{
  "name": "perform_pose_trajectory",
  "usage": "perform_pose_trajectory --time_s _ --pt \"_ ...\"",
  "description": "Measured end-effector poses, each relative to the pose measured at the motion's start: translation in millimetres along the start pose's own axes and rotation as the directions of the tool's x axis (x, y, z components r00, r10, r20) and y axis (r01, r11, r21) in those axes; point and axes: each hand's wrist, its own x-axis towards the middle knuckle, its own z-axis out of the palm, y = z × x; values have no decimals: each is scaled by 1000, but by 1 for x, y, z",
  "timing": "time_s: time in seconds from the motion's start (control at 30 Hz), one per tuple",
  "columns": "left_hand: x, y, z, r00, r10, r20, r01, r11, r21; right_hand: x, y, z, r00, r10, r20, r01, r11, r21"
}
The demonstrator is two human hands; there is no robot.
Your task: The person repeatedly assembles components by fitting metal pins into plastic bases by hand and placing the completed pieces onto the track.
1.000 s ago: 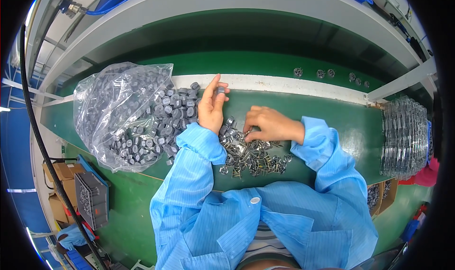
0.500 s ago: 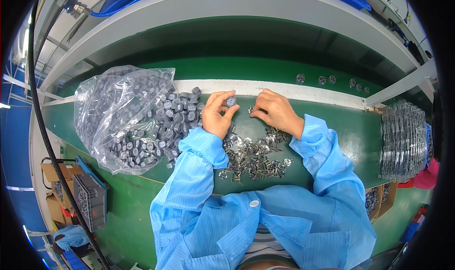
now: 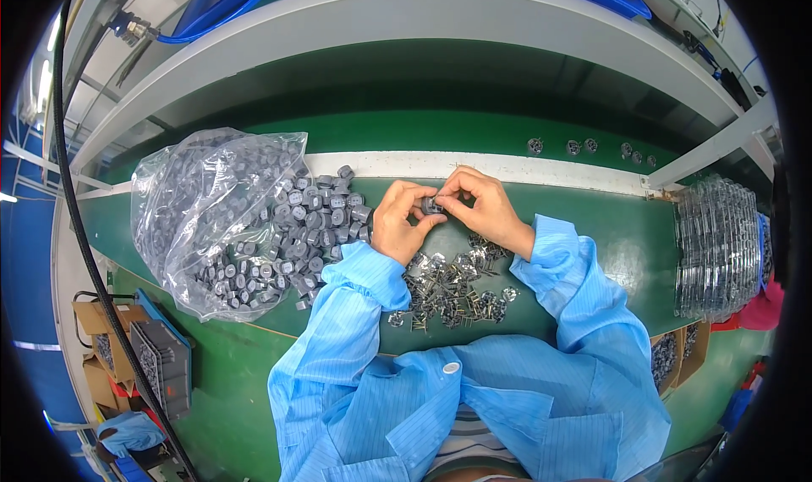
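In front of my chest, my left hand (image 3: 401,225) pinches a small grey plastic cap (image 3: 430,205) between thumb and fingertips. The fingers of my right hand (image 3: 488,211) are closed at the same cap, touching it from the right. A small metal pin part was in this hand a moment earlier; the fingers now hide most of it. Below both hands lies a heap of shiny metal parts with pins (image 3: 457,289). Left of my left hand, many loose grey caps (image 3: 317,220) spill out of a clear plastic bag (image 3: 173,207).
A white raised strip (image 3: 558,169) crosses the green table (image 3: 609,228) behind my hands. Several small round parts (image 3: 573,147) stand beyond it. Stacked clear plastic trays (image 3: 717,249) are at the right end. A grey crate (image 3: 161,364) sits at lower left.
My hands have come together. The right hand moved left with its small metal part to the grey cap, and the left hand shifted slightly right and down.
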Motion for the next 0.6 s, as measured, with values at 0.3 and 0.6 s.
perform_pose_trajectory --time_s 0.3,0.6 --pt "-3 -16 0 928 -324 183 372 814 -445 3 -8 -4 994 -85 -65 76 988 -134" --pt "-3 -8 2 982 -183 48 189 939 -287 3 -13 -1 977 -206 -52 193 964 -181"
